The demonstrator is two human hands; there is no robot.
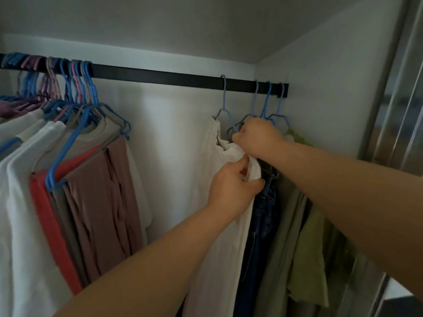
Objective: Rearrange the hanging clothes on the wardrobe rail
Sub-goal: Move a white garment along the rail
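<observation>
Two hands are working on one garment at centre-right of the frame. Left hand (231, 186) pinches a fold of the white shirt (219, 216) near its shoulder, fingers closed on the fabric. Right hand (257, 136) is clenched just above it, at the shirt's collar edge and the shoulder of its blue hanger (225, 110); can't tell whether it grips cloth, hanger wire, or both.

White shirt hangs from that blue hanger, hooked on the black rail (171, 76) right of centre, apart from the other groups. Rail runs from the upper left edge to the white side wall (320, 76) at upper right.

Right of the shirt, partly hidden by the right forearm: dark blue jeans (263, 216) touching the shirt, then a grey-beige garment (281, 236), then a light green garment (309, 248), on more blue hangers near the rail's right end.

Left of frame: a dense cluster of blue, pink and purple hangers (75, 88) packed together on the rail. It carries white tops (20, 202), a coral-red garment (50, 220) and folded mauve-brown fabric (105, 202). Bare rail between this cluster and the white shirt.

Far right edge: a metallic door frame (389, 88), blurred.
</observation>
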